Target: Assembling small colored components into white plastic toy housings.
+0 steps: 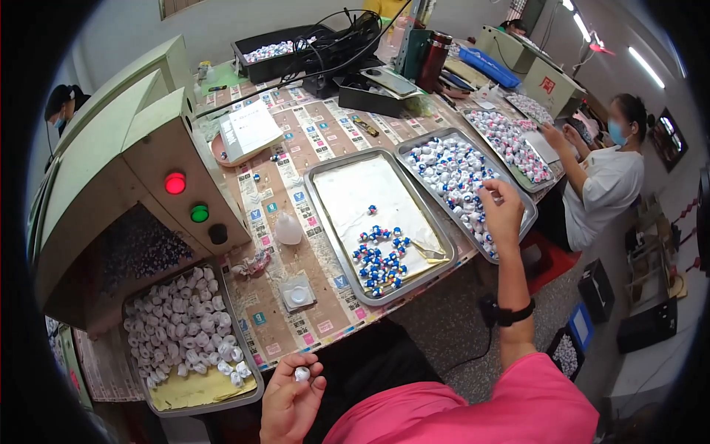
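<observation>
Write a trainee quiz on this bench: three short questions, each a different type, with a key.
1. True or false: the black band is on the left arm.
2. Which is nearest the right hand: (a) booklet, (b) heaped tray, (c) red flask?
3. Fill in the colour: the left hand holds a small ____ ball.

Key: 1 false, the band is on the right arm; 2 b; 3 white.

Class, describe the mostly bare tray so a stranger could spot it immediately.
On the patterned table, look right of the beige machine with red and green lights. A metal tray lies left of another tray, crowded with small pieces, under the wearer's right hand. Unlike that neighbour, it shows mostly bare white lining.
</observation>
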Available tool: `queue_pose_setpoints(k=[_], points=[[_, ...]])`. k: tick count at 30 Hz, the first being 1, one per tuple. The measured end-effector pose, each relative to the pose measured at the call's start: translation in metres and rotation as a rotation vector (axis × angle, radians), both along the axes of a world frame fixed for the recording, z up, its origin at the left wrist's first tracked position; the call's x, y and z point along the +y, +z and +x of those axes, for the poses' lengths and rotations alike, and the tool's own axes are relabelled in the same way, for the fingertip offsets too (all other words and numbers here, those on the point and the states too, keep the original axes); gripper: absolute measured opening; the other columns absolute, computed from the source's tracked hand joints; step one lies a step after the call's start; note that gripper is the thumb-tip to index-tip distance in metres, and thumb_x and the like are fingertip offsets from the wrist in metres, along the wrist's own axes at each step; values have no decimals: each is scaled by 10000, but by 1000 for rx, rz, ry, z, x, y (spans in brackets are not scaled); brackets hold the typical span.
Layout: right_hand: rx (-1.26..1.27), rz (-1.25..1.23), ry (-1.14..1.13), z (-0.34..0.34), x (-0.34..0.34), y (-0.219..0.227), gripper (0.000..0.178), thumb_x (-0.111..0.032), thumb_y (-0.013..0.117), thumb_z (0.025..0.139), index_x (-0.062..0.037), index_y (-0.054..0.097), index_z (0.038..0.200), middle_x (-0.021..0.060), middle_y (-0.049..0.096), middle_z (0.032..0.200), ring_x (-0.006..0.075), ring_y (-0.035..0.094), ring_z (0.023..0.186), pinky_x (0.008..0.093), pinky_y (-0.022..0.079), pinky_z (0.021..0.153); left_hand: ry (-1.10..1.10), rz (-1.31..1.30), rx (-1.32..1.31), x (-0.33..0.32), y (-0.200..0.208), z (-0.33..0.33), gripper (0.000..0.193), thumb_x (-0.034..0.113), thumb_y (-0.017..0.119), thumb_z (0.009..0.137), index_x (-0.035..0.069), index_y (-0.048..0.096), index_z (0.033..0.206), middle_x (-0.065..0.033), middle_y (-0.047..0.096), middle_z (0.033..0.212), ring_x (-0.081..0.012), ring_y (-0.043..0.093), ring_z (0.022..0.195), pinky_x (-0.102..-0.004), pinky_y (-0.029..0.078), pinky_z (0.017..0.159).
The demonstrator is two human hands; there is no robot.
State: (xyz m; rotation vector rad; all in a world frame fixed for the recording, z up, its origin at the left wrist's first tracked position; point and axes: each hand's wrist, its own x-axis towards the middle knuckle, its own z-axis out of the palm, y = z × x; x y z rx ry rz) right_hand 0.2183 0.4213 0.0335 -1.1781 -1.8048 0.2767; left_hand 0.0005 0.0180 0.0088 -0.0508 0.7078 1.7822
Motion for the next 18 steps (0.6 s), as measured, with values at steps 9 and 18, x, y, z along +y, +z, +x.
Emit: queue_pose_setpoints(k=[9, 18], points=[[-247, 217, 131, -17, 4, 0, 115, -72, 689, 758, -39, 689, 867, 103, 678, 925, 289, 597, 903, 387, 435, 838, -57, -54, -42, 4, 5, 2, 371, -11, 520, 912, -7, 461, 1278, -150, 584, 1167, -184, 626, 942, -314, 528, 844], [-275, 71, 720, -97, -84, -17, 145, -52, 666, 772, -48, 676, 916, 91, 662, 934, 295, 583, 894, 388, 464, 814, -34, -39, -85, 6, 7, 1, 397, 13, 490, 924, -20, 457, 1319, -108, 598, 1087, -151, 588, 852, -294, 497, 760]])
